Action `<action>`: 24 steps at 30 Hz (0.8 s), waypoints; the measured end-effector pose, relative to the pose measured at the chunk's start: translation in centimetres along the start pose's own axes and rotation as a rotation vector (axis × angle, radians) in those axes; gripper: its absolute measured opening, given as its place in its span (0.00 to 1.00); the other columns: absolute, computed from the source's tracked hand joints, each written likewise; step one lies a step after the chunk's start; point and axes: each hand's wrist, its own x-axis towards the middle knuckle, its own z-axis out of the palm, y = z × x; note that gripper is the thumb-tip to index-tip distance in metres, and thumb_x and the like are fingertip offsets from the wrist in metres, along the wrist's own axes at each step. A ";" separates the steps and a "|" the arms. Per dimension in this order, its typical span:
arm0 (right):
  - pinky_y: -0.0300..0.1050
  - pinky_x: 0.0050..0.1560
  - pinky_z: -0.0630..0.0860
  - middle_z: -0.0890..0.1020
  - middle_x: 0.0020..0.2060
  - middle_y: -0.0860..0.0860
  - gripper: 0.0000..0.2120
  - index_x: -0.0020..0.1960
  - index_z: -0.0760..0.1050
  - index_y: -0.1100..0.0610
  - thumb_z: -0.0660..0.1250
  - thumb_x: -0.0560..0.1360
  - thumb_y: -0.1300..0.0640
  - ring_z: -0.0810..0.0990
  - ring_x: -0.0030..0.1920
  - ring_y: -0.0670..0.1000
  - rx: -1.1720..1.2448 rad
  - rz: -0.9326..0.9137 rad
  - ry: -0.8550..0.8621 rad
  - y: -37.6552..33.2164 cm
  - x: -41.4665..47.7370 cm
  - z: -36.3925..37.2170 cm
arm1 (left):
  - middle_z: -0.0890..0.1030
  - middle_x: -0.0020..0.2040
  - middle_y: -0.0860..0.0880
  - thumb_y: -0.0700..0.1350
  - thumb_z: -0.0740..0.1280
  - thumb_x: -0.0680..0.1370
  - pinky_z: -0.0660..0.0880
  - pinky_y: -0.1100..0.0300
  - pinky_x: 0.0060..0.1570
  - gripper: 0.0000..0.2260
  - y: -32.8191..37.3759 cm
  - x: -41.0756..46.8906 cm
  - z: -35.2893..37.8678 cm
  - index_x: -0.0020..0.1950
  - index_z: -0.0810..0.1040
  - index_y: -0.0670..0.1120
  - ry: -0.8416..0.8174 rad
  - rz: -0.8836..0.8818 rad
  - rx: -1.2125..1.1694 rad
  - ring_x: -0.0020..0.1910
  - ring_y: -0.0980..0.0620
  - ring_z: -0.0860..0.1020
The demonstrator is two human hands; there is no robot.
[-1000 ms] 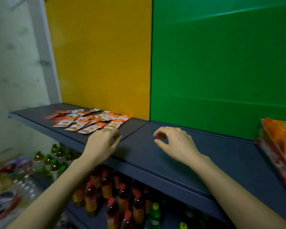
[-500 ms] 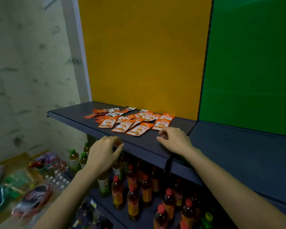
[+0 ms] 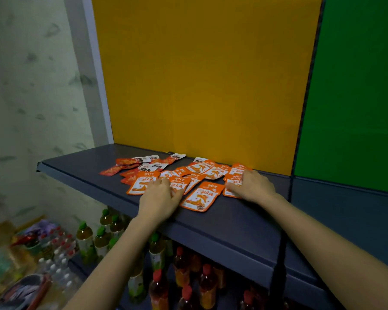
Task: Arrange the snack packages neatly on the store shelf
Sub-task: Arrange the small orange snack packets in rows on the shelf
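Observation:
Several small orange-and-white snack packets lie scattered flat on the dark blue shelf, in front of the yellow back panel. My left hand lies palm down on the packets near the shelf's front, its fingers over one orange packet. My right hand rests palm down on the packets at the right end of the pile, fingers spread over a packet. Red packets lie at the pile's far left.
A green panel backs the neighbouring shelf section on the right. Below the shelf stand rows of drink bottles with red and green caps. At the lower left, bottled water and other goods sit on the floor beside a pale wall.
The view swung left and closer to the packets. Both hands moved forward from the shelf's front edge onto the pile and now lie on packets.

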 end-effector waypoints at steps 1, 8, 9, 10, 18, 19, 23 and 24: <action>0.53 0.59 0.71 0.68 0.69 0.57 0.37 0.71 0.62 0.59 0.60 0.72 0.34 0.69 0.67 0.59 -0.025 0.021 0.003 -0.2 0.5 0.1 | 0.76 0.60 0.41 0.58 0.58 0.77 0.70 0.51 0.54 0.22 -0.2 0.9 0.4 0.59 0.72 0.41 -0.030 -0.015 0.025 0.60 0.44 0.71; 0.54 0.64 0.69 0.62 0.71 0.58 0.47 0.73 0.54 0.58 0.76 0.64 0.45 0.67 0.69 0.60 0.233 0.153 -0.026 -1.0 2.8 0.7 | 0.74 0.64 0.42 0.62 0.68 0.70 0.72 0.50 0.57 0.34 -1.2 4.3 1.4 0.65 0.66 0.41 -0.141 -0.038 0.003 0.63 0.42 0.71; 0.54 0.65 0.68 0.61 0.72 0.58 0.49 0.74 0.52 0.58 0.77 0.64 0.48 0.66 0.70 0.60 0.296 0.179 -0.034 -1.0 2.9 0.7 | 0.73 0.65 0.42 0.61 0.71 0.68 0.72 0.50 0.58 0.36 -1.2 4.6 1.2 0.67 0.64 0.41 -0.174 -0.057 -0.058 0.63 0.43 0.71; 0.54 0.66 0.67 0.60 0.72 0.59 0.51 0.74 0.50 0.57 0.78 0.63 0.50 0.65 0.71 0.60 0.356 0.204 -0.040 -0.9 3.0 0.7 | 0.72 0.67 0.43 0.60 0.73 0.67 0.71 0.50 0.59 0.39 -1.2 4.9 0.9 0.68 0.63 0.41 -0.208 -0.076 -0.118 0.64 0.43 0.71; 0.50 0.52 0.77 0.72 0.66 0.59 0.41 0.75 0.50 0.52 0.72 0.71 0.58 0.78 0.57 0.58 0.485 0.289 -0.049 -0.8 2.1 0.3 | 0.70 0.69 0.45 0.50 0.73 0.70 0.70 0.55 0.59 0.32 -2.1 6.1 0.2 0.70 0.63 0.45 -0.338 0.006 -0.422 0.65 0.46 0.71; 0.50 0.50 0.77 0.72 0.65 0.59 0.39 0.75 0.50 0.52 0.70 0.73 0.58 0.79 0.55 0.58 0.494 0.285 -0.021 -1.1 1.9 0.1 | 0.72 0.67 0.45 0.49 0.71 0.72 0.70 0.56 0.57 0.29 -2.4 6.0 0.2 0.69 0.65 0.45 -0.330 0.030 -0.459 0.63 0.47 0.73; 0.45 0.37 0.75 0.75 0.61 0.59 0.38 0.75 0.49 0.51 0.69 0.74 0.60 0.79 0.41 0.52 0.810 0.278 0.078 -3.5 0.2 -1.1 | 0.80 0.55 0.44 0.45 0.68 0.75 0.78 0.52 0.51 0.16 -5.5 6.0 -0.7 0.60 0.68 0.47 -0.250 -0.029 -0.825 0.45 0.51 0.80; 0.43 0.34 0.75 0.76 0.59 0.57 0.38 0.75 0.48 0.50 0.69 0.74 0.60 0.79 0.38 0.50 0.881 0.264 0.079 -4.4 -0.4 -1.2 | 0.81 0.54 0.45 0.44 0.68 0.75 0.78 0.51 0.51 0.16 -6.6 6.1 -1.1 0.60 0.68 0.47 -0.204 -0.056 -0.869 0.44 0.50 0.81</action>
